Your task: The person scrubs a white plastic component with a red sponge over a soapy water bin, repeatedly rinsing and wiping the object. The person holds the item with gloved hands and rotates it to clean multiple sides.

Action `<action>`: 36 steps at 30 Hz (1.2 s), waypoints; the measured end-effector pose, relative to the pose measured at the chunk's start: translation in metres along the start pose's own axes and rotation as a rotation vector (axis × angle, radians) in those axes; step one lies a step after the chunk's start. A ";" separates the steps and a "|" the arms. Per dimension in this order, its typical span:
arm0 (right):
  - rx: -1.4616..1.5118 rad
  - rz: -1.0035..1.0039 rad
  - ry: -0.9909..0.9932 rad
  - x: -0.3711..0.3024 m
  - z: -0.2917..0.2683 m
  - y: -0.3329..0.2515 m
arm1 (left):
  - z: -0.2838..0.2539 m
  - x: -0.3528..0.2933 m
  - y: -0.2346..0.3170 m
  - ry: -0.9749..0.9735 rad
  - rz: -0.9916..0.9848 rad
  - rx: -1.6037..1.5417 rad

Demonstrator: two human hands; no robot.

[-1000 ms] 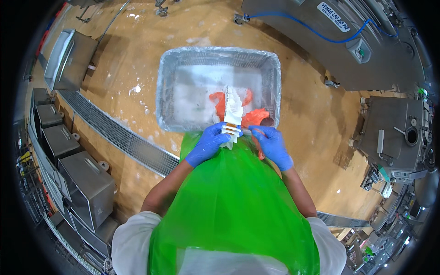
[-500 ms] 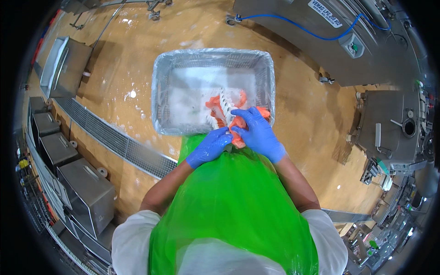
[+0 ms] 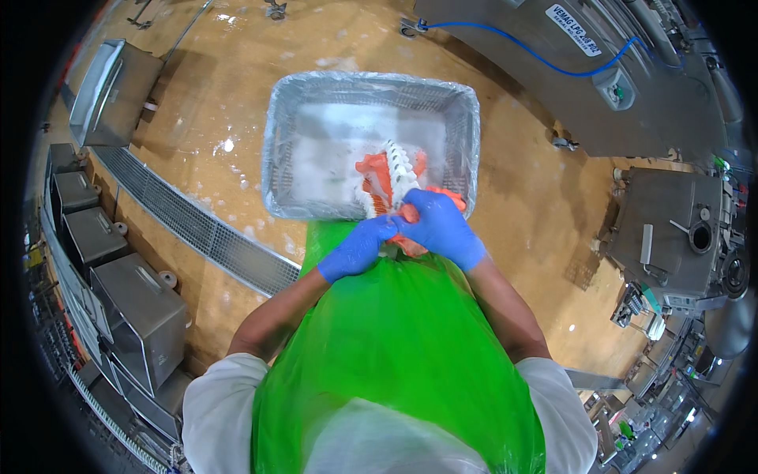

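In blue gloves, both my hands meet at the near edge of a grey crate [image 3: 276,178] lined with clear plastic. My right hand [image 3: 436,227] is closed round a soft-looking orange piece [image 3: 408,212], its fingers curled. My left hand [image 3: 362,246] has its fingertips pinched together against the same piece, lower left of the right hand. Just beyond them a white strip [image 3: 400,167] with dark notches along its side slants up into the crate. Other orange pieces [image 3: 373,171] lie beside it, one ribbed. My fingers hide where the strip ends.
White foam or ice [image 3: 332,150] covers the crate's bottom. A floor grating [image 3: 197,225] runs along the left, beside steel bins [image 3: 142,316]. Large steel machines [image 3: 671,229] stand on the right, and a blue hose [image 3: 513,43] crosses the one at the upper right. The tan floor looks wet.
My right hand has turned and curled more tightly over the orange piece. My left hand has stayed close against it. The whole view has shifted slightly.
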State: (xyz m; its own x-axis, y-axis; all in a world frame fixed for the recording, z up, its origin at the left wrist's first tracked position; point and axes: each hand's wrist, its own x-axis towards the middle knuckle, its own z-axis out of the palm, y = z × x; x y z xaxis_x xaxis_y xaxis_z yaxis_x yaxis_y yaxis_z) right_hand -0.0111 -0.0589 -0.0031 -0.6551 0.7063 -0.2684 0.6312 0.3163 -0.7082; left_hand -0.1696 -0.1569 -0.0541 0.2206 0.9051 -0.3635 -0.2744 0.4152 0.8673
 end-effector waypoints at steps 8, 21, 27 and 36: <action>-0.011 0.069 -0.011 0.005 -0.004 -0.002 | -0.010 0.009 -0.009 -0.059 0.000 0.157; -0.034 0.182 -0.068 0.004 -0.011 -0.007 | -0.012 0.016 -0.016 -0.018 0.059 0.227; 0.262 0.154 0.028 -0.033 -0.023 0.040 | -0.011 0.012 0.021 -0.026 -0.172 -0.196; 0.524 -0.042 0.096 -0.052 -0.020 0.000 | 0.000 0.005 0.023 -0.081 -0.079 0.225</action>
State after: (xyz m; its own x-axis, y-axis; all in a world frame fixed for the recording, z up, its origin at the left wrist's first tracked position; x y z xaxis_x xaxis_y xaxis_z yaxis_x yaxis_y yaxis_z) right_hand 0.0315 -0.0832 0.0237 -0.6193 0.7621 -0.1890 0.2969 0.0044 -0.9549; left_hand -0.1749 -0.1429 -0.0363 0.3097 0.8568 -0.4123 -0.0403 0.4450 0.8946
